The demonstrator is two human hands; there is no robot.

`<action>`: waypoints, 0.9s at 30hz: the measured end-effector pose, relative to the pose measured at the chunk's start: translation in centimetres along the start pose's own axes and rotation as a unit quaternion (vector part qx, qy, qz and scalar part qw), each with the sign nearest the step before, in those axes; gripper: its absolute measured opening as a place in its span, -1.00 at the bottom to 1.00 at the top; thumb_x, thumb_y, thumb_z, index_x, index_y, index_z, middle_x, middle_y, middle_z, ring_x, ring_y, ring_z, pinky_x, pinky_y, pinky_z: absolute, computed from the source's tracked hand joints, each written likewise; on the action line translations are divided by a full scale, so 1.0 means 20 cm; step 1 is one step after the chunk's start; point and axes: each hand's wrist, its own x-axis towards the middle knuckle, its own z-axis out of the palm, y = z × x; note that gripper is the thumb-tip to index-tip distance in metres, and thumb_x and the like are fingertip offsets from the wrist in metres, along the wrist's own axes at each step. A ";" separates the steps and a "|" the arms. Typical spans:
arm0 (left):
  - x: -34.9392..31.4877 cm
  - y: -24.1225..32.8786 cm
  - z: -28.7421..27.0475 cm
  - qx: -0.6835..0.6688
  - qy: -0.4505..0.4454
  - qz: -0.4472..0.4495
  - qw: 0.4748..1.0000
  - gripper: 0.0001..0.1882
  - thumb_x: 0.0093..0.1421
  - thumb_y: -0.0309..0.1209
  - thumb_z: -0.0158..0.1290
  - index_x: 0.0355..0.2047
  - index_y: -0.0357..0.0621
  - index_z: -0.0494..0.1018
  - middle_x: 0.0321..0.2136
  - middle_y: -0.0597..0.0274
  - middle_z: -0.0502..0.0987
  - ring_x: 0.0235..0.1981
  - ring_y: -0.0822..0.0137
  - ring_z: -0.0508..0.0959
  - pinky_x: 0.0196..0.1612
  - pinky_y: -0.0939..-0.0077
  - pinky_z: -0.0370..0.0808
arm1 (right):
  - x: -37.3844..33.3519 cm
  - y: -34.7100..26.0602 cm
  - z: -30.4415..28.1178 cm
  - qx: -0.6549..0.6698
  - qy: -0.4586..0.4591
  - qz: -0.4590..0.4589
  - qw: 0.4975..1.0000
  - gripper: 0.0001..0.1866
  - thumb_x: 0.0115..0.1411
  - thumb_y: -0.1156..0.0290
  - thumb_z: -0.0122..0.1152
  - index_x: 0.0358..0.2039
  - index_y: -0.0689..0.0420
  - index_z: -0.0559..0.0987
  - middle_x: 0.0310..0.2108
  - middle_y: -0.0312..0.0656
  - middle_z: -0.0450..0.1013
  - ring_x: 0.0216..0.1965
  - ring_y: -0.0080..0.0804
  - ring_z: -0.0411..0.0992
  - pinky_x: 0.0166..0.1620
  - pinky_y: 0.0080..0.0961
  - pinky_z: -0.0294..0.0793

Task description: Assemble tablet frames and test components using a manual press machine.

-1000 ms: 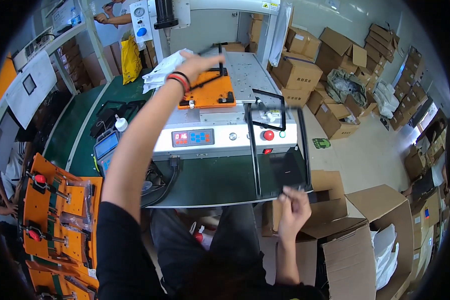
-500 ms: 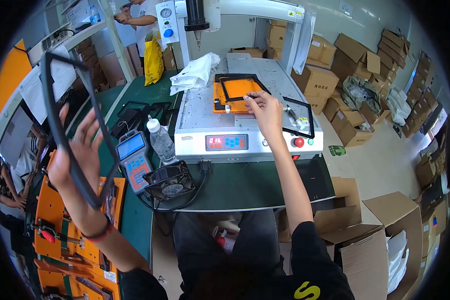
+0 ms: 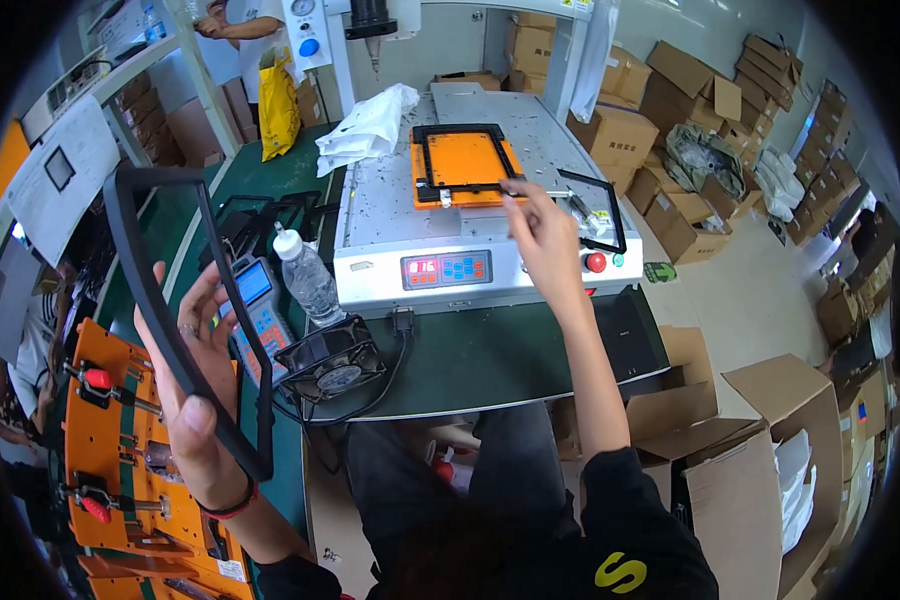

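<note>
Gripping black frame (image 3: pixel 185 310) in left hand (image 3: pixel 195 385) fingers | right hand (image 3: pixel 545 235) fingers pinching second frame (image 3: pixel 595 205)

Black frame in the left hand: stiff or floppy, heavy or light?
The black frame probably is fairly stiff: its thin bars keep their shape while the left hand grips only one side. Likely light, since it is an open outline. It could twist if pushed at a corner.

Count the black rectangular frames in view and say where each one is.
3. One black frame is held up in the left hand; one sits on the orange fixture; one lies beside the right hand. Others may be hidden.
</note>
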 end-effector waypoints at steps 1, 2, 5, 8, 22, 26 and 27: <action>-0.02 -0.01 0.01 -0.008 0.003 -0.015 1.000 0.24 -0.33 0.17 0.20 0.22 -0.21 -0.18 0.06 -0.23 0.15 0.01 0.15 0.26 0.12 0.32 0.09 | -0.08 0.04 0.00 0.081 0.051 0.012 0.995 -0.79 0.18 0.39 0.06 -0.26 0.26 0.51 -0.71 -0.21 0.37 -0.68 -0.56 0.33 -0.56 -0.59 0.27; -0.03 -0.01 0.01 -0.020 0.002 -0.032 0.999 0.29 -0.39 0.19 0.22 0.22 -0.22 -0.19 0.05 -0.27 0.15 0.00 0.14 0.27 0.10 0.34 0.12 | -0.16 0.07 -0.04 0.155 0.107 0.023 0.982 -0.84 0.17 0.44 0.05 -0.31 0.26 0.51 -0.69 -0.20 0.38 -0.70 -0.55 0.32 -0.58 -0.55 0.26; -0.05 0.02 -0.05 -0.079 -0.013 -0.097 0.992 0.38 -0.52 0.16 0.27 0.22 -0.21 -0.23 0.04 -0.33 0.14 0.01 0.09 0.28 0.11 0.39 0.17 | -0.39 0.23 -0.23 -0.007 0.202 0.092 0.975 -0.89 0.17 0.48 0.02 -0.41 0.25 0.47 -0.59 -0.17 0.40 -0.61 -0.53 0.34 -0.51 -0.57 0.31; -0.06 0.01 -0.01 -0.113 -0.042 -0.130 0.984 0.39 -0.53 0.11 0.30 0.22 -0.18 -0.24 0.04 -0.33 0.15 0.05 0.03 0.27 0.12 0.39 0.17 | -0.53 0.46 -0.35 -0.187 0.214 0.091 0.955 -0.77 0.13 0.46 0.03 -0.17 0.18 0.44 -0.26 -0.07 0.42 -0.16 -0.18 0.31 -0.10 -0.38 0.25; -0.26 -0.36 0.60 -0.082 -0.269 -0.192 0.940 0.09 -0.21 -0.28 0.31 0.15 -0.13 -0.26 0.00 -0.08 0.15 0.04 0.17 0.21 0.10 0.28 0.16 | -0.51 0.45 -0.53 -0.440 -0.020 -0.044 0.896 -0.52 0.07 0.36 0.03 0.05 0.11 0.31 0.00 -0.27 0.34 0.14 -0.22 0.13 0.19 -0.05 -0.22; -0.35 -0.38 0.71 0.053 -0.289 -0.106 0.950 0.12 -0.25 -0.27 0.34 0.11 -0.28 -0.26 0.02 -0.17 0.06 0.07 0.11 0.19 0.11 0.25 0.16 | -0.57 0.35 -0.50 0.141 0.012 0.040 0.989 -0.07 0.05 -0.09 0.13 0.24 0.09 -0.10 0.17 0.07 0.10 0.20 -0.10 0.05 0.24 -0.11 -0.20; -0.36 -0.38 0.74 0.070 -0.299 -0.089 0.948 0.13 -0.26 -0.25 0.35 0.10 -0.32 -0.26 0.03 -0.17 0.05 0.08 0.09 0.18 0.12 0.25 0.16 | -0.59 0.25 -0.43 0.358 -0.007 0.046 0.932 0.12 -0.07 -0.22 0.17 0.26 0.08 -0.23 0.17 0.12 0.08 0.22 -0.02 0.00 0.24 -0.11 -0.18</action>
